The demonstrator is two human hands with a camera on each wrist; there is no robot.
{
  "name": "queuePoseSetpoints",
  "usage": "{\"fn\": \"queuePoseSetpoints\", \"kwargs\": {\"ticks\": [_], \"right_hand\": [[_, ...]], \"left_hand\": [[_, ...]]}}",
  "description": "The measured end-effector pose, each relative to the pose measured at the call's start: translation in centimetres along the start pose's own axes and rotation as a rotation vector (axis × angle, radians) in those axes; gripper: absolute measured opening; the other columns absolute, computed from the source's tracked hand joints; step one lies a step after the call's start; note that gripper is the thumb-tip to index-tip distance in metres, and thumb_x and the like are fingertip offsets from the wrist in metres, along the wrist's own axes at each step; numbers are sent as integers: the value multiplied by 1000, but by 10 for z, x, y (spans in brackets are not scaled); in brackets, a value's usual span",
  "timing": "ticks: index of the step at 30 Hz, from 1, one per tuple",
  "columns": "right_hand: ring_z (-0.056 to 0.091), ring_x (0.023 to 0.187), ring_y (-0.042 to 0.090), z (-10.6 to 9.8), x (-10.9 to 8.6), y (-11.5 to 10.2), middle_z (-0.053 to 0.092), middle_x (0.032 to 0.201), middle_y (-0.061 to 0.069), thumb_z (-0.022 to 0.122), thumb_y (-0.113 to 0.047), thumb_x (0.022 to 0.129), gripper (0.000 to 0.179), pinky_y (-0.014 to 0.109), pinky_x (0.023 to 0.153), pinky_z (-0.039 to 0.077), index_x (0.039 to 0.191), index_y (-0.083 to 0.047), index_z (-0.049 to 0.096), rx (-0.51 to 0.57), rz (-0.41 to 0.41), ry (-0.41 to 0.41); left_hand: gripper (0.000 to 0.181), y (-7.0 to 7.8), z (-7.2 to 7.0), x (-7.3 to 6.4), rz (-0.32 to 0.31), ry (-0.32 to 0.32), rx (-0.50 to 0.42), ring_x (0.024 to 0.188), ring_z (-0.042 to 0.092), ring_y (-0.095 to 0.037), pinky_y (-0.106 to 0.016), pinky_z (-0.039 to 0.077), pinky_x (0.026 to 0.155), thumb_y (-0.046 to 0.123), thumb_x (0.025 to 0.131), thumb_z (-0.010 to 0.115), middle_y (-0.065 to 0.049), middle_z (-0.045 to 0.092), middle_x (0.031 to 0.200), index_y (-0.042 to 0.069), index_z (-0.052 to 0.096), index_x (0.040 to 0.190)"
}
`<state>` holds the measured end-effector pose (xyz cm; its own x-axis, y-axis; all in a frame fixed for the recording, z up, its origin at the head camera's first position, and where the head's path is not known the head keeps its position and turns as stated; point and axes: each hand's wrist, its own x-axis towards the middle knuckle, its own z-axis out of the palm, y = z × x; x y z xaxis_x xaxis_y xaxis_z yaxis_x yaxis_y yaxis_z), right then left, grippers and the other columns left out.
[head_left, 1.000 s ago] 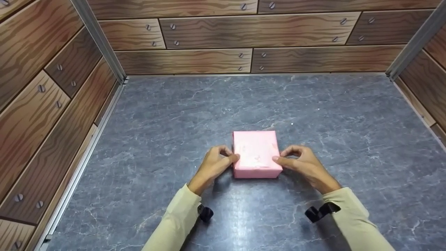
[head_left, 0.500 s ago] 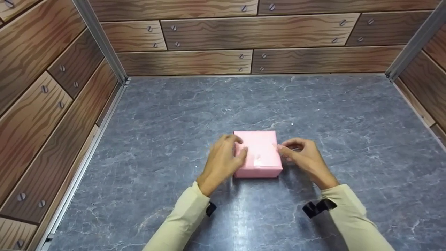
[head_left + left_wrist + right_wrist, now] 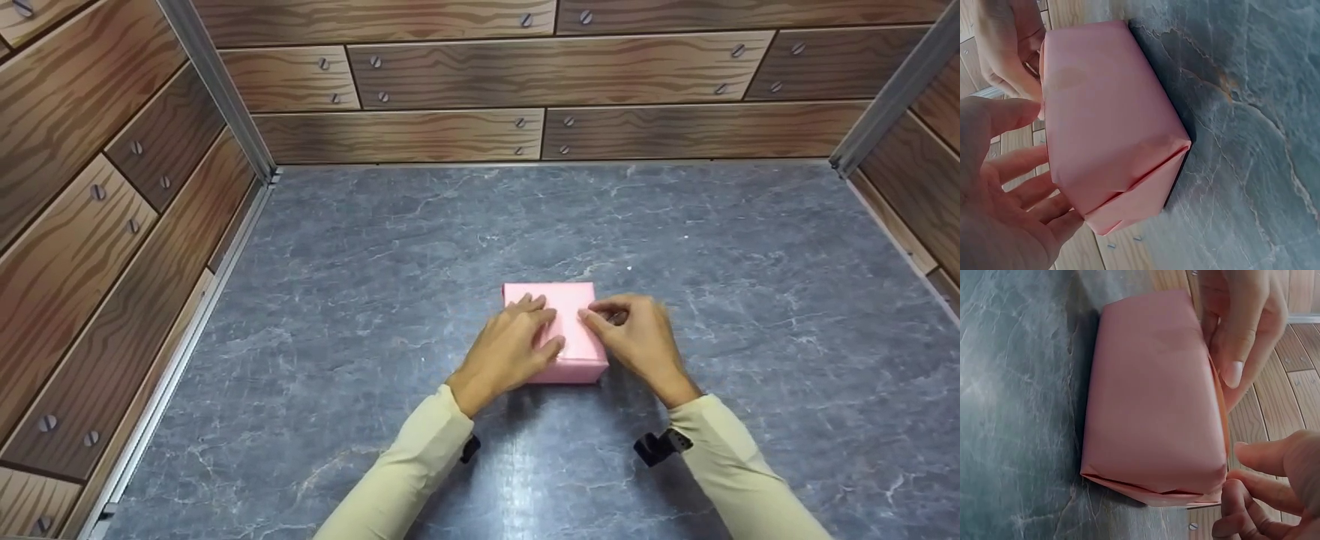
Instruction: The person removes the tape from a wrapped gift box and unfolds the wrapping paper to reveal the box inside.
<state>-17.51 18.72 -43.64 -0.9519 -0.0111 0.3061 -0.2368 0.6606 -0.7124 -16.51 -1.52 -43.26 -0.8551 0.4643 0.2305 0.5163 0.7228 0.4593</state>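
A box wrapped in pink paper (image 3: 553,296) sits on the grey marbled surface, its folded end flap (image 3: 1140,194) showing in the left wrist view. My left hand (image 3: 506,345) lies over the left part of its top, fingers spread and loosely bent. At the top's right edge is my right hand (image 3: 637,334), thumb and index fingertips close together in the head view. The right wrist view shows that thumb (image 3: 1258,455) and index finger a little apart at the box's upper edge, nothing visible between them; the other fingers are curled. An orange-looking paper edge (image 3: 1219,388) runs along the top.
Wood-patterned panels stand behind (image 3: 450,71) and on the left (image 3: 75,247) and right sides, with metal corner posts (image 3: 217,82). The marbled surface (image 3: 375,240) stretches around the box. A dark strap-like device (image 3: 660,448) is on the right wrist.
My left hand has moved from the box's left side rightward onto its top. The right hand has shifted up and left from the right side to the top's edge. The box stays in place.
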Motion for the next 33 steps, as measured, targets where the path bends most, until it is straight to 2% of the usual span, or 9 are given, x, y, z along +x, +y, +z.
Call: {"fn": "queuePoseSetpoints", "kwargs": {"ticks": [9,14,20,26,33], "right_hand": [[64,64,19,6,0,1,72,74,9,83,-8,82,10,33,61,50,87,0,80,-119,-96,43],[63,66,22,7,-1,-1,70,77,11,79,-4,83,6,40,63,51,87,1,79,-153,-140,47],[65,73,30,8,-2,-3,69,83,14,76,-5,87,8,49,69,52,89,3,76,-214,-168,26],[64,72,32,7,-1,-1,67,80,15,75,-3,86,7,50,67,53,86,4,72,-238,-187,22],[63,70,31,5,0,3,65,79,15,72,-1,87,6,48,65,54,85,5,70,-218,-186,36]], "left_hand": [[38,3,3,0,39,7,124,135,52,-34,-45,43,112,30,97,67,-18,58,141,4,70,125],[38,2,4,-1,41,8,142,135,52,-34,-45,43,111,31,97,66,-19,58,141,5,70,125],[40,2,3,-1,34,-2,139,136,51,-35,-46,42,112,32,98,65,-19,57,142,4,69,127],[39,1,4,-2,43,7,140,135,52,-35,-45,42,112,32,98,66,-19,58,141,5,70,125],[36,0,3,-3,47,16,121,134,52,-36,-47,44,110,32,98,66,-20,57,142,5,71,121]]}}
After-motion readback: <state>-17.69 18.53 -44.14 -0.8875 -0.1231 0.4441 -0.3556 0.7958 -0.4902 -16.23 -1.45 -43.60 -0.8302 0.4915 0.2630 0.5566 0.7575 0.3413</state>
